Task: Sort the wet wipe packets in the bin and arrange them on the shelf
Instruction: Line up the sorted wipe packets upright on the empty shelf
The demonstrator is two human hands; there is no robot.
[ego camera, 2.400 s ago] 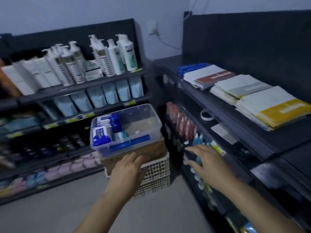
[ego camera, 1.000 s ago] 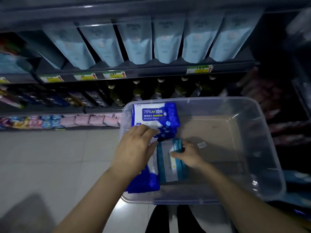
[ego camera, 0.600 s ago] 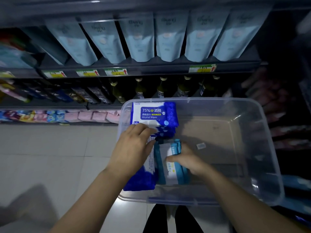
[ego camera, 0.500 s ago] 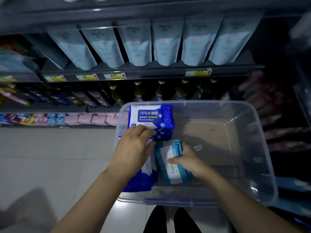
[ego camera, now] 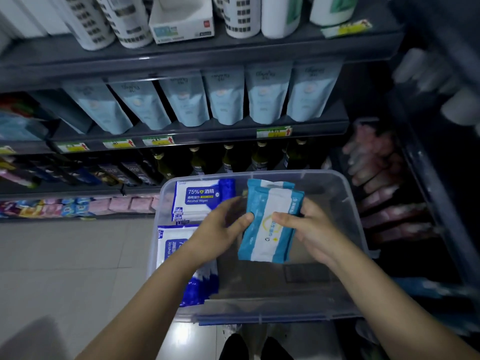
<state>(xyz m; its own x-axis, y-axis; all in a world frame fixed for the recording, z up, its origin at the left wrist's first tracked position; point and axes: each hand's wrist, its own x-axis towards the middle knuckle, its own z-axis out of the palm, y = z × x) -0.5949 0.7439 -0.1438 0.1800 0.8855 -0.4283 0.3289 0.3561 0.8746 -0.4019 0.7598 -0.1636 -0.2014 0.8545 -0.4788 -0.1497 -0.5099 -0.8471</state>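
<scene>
Nearest the camera is the clear plastic bin [ego camera: 259, 317], and both forearms reach in over its near rim. Above its middle, the left hand [ego camera: 220, 229] and the right hand [ego camera: 315, 231] hold a small stack of teal-and-white packets [ego camera: 270, 224] between them. Each grip is clenched on a side of the stack, thumb on the front face and fingers behind. It looks like two or three packets, though the edges blur together.

Half a second ago the stack lay low in the bin under the right hand alone, while the left hand rested on the dark-blue alcohol wipe packets [ego camera: 198, 197]. Now the stack is lifted clear, and those dark-blue packets lie uncovered along the bin's left side.

Beyond the bin, the shelf [ego camera: 197, 135] carries a row of pale blue pouches [ego camera: 223, 100], with dark bottles [ego camera: 228, 159] on the level below. White bottles [ego camera: 242, 16] on the level above have newly come into view.
</scene>
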